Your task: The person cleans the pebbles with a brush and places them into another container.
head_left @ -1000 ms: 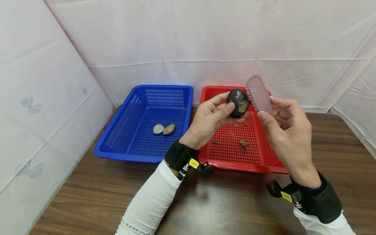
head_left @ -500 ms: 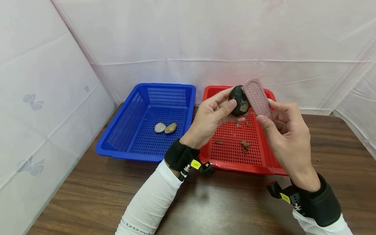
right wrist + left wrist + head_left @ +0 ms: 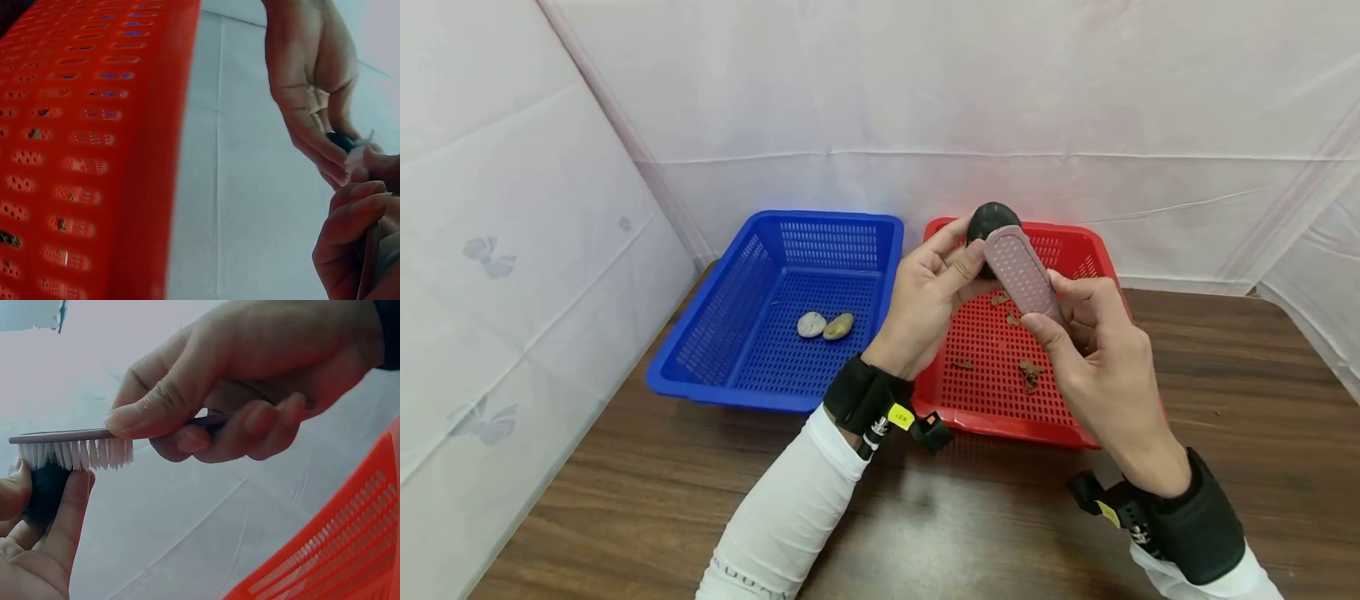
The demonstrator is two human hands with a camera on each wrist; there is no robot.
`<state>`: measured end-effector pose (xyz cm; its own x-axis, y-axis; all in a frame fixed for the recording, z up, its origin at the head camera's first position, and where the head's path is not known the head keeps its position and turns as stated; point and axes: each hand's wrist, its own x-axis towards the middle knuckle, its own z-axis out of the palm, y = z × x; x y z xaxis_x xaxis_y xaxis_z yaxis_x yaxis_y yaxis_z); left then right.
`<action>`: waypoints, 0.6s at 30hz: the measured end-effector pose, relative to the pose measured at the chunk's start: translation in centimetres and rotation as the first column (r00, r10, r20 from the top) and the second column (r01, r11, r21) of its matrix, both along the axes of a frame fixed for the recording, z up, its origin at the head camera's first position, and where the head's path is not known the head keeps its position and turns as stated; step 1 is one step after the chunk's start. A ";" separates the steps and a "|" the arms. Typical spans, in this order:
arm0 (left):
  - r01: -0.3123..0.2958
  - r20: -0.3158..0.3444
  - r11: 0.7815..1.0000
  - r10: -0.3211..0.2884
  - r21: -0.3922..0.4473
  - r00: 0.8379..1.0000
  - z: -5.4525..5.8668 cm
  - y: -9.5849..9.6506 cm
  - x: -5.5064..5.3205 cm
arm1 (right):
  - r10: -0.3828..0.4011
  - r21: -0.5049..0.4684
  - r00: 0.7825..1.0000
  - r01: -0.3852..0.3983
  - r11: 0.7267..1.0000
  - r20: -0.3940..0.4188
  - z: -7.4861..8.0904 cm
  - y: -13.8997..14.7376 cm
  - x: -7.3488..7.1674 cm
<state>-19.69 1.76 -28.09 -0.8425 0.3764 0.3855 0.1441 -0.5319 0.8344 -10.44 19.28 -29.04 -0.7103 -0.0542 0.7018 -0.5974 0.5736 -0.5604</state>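
Observation:
My left hand [image 3: 921,304] grips a smooth dark stone [image 3: 991,218] between thumb and fingers, over the far part of the red basket [image 3: 1015,427]. My right hand [image 3: 1108,367] holds a pink brush [image 3: 1021,268] by its near end. In the head view the brush head overlaps the stone and hides much of its right side. White bristles [image 3: 75,454] point down against the top of the stone [image 3: 49,490] in the left wrist view. The right wrist view shows the bristles and the stone's dark edge meeting between both hands.
Brown clumps [image 3: 1030,373] lie on the red basket's slotted floor. To its left stands a blue basket [image 3: 700,392] with a white stone [image 3: 811,324] and a tan stone [image 3: 838,326] inside. Both baskets rest on a wooden table [image 3: 625,500], with pale cloth [image 3: 880,83] hanging behind.
The brush has moved left and down from beside the stone to overlap it. The stone has shifted slightly up and left, and its brown-smeared patch is now out of sight.

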 end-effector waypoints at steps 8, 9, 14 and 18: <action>0.045 0.061 0.997 -0.049 0.055 0.997 -0.1 0.4 -0.1 | -0.004 -0.105 1.000 0.003 0.994 -0.007 0.9 0.8 0.3; 0.049 0.056 0.998 -0.051 0.048 0.997 -0.1 0.4 0.0 | -0.006 -0.130 1.000 0.006 0.992 -0.004 1.0 0.9 0.3; 0.052 0.041 0.999 -0.052 0.015 0.998 0.0 0.4 0.3 | 0.001 -0.148 0.999 0.005 0.989 0.041 0.9 1.1 0.2; 0.026 0.063 0.998 -0.029 0.053 0.998 0.1 0.5 0.2 | 0.012 -0.087 0.997 -0.006 0.996 0.071 0.6 1.0 0.1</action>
<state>-19.44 2.25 -27.99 -0.8555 0.3806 0.3512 0.0764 -0.5779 0.8125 -10.31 20.28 -28.41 -0.7583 -0.0017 0.6519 -0.5592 0.5157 -0.6491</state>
